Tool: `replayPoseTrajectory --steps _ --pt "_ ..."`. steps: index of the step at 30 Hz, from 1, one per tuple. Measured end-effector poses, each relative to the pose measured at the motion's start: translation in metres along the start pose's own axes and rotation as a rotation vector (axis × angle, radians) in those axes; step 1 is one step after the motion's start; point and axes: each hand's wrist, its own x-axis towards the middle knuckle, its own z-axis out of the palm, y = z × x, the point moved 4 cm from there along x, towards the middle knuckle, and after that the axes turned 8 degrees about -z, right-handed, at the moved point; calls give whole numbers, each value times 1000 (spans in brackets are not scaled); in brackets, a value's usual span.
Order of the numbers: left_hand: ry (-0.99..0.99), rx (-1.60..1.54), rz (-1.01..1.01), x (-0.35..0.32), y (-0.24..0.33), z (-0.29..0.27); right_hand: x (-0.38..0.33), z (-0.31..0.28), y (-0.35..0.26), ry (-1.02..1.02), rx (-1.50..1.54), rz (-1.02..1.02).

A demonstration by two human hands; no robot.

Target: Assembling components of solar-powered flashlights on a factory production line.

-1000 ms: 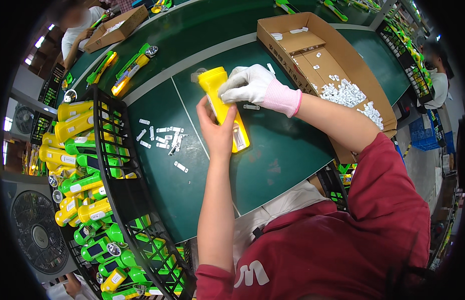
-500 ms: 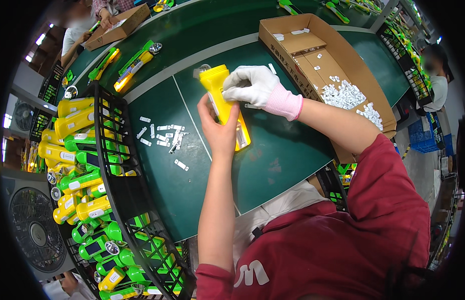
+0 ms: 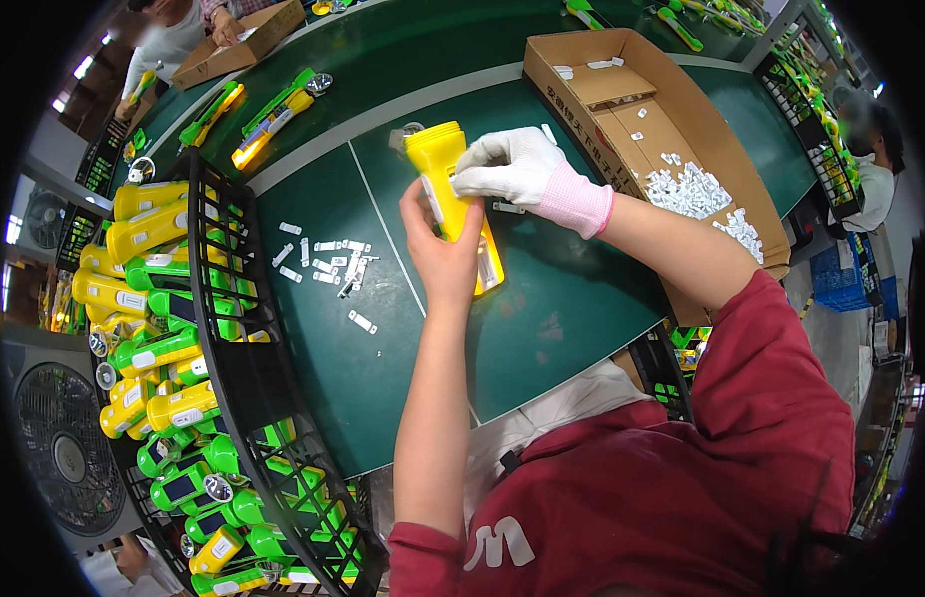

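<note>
Left hand (image 3: 441, 251) fingers grasping yellow flashlight (image 3: 453, 194), gloved right hand (image 3: 512, 164) pinching it; white labels (image 3: 323, 261) beside

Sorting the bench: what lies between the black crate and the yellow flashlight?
In the head view, small white pieces lie scattered on the green table between black crate and yellow flashlight.

Glossy yellow plastic flashlight (image 3: 453, 189), white knit cloth glove (image 3: 512, 164), matt green table (image 3: 582, 298), brown cardboard box (image 3: 622, 80).
</note>
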Motion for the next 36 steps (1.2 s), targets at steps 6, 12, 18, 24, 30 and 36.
replayPoseTrajectory --steps 6,12,18,24,30,36 --pt "50 16 35 3 -6 -2 1 4 3 83 -37 24" --pt "22 27 35 2 -3 -1 3 4 12 128 -177 36" --pt "-2 83 67 0 2 1 -2 5 3 -15 -1 2" --pt "3 141 134 0 3 2 -3 8 13 22 73 -86" --pt "19 33 68 -1 1 0 0 17 10 -76 195 -51" --pt "-18 -41 39 -2 1 0 2 19 0 -88 69 -92"
